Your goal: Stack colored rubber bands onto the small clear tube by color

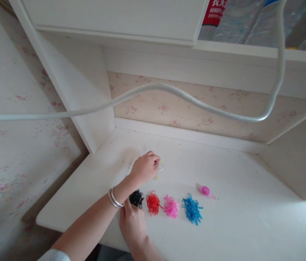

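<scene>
Seemingly in fine handling: reaching with left hand (145, 167), fingers curled narrow, at faint clear-and-yellow cluster (161, 168) on white bench (231, 224), and resting curled right hand (133, 222) by pile of black stringy loops (136, 199), left of red stringy pile (153, 203), pink stringy pile (171, 207) and blue stringy pile (192, 209). Probably calling next for light fingertip pinch. Cannot tell if holding anything in either; cannot identify cluster, pale and partly covered, nor see all black loops, partly blocked by hands.
</scene>
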Demonstrator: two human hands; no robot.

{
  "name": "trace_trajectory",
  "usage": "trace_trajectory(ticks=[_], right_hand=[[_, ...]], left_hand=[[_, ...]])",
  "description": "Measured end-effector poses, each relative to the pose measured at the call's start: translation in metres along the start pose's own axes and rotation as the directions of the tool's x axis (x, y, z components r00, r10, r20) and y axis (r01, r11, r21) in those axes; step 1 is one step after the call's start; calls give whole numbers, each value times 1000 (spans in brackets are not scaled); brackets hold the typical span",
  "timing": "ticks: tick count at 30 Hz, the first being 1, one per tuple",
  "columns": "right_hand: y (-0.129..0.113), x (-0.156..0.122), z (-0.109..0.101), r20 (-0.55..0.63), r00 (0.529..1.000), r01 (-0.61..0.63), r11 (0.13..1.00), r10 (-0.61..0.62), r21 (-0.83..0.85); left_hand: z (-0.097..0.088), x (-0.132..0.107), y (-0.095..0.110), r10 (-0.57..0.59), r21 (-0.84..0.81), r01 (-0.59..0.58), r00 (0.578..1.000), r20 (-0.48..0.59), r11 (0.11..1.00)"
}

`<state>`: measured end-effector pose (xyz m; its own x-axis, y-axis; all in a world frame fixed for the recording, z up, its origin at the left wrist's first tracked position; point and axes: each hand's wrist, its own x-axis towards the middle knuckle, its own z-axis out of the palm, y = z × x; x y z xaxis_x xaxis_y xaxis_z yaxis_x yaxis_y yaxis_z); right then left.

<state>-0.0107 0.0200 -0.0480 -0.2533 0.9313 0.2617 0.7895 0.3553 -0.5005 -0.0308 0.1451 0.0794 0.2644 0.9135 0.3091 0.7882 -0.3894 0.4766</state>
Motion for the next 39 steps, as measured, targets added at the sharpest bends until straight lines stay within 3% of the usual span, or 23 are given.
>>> trace_trajectory(ticks=[5,9,15,19,23,26,31,36,39], right_hand=[[0,1,-2,-38,999,-18,997,21,79],[1,0,-4,-44,998,-34,992,39,120],[0,1,-7,-32,997,-69,986,75,155],[0,4,-14,-7,993,-111,976,114,189],[2,3,-22,6,990,-138,969,140,205],[2,2,-28,4,989,-144,965,147,220],[1,5,-48,-37,986,-147,950,163,274],[17,21,-89,-75,965,-223,939,250,260],[34,41,-120,-168,940,-254,939,296,230]], left_hand=[[-8,-4,-1,3,-90,-5,1000,-26,996],[-25,-27,-12,-44,-183,25,994,-101,983],[-36,-105,-55,-233,-226,198,962,-142,954],[-23,-168,-89,-341,-173,317,932,-126,932],[-5,-210,-96,-423,-89,415,900,-102,905],[1,-217,-86,-459,18,460,887,-49,888],[4,-205,-75,-475,203,467,880,-12,860],[12,-206,-82,-410,284,412,909,-71,866],[16,-211,-88,-377,249,403,915,-145,881]])
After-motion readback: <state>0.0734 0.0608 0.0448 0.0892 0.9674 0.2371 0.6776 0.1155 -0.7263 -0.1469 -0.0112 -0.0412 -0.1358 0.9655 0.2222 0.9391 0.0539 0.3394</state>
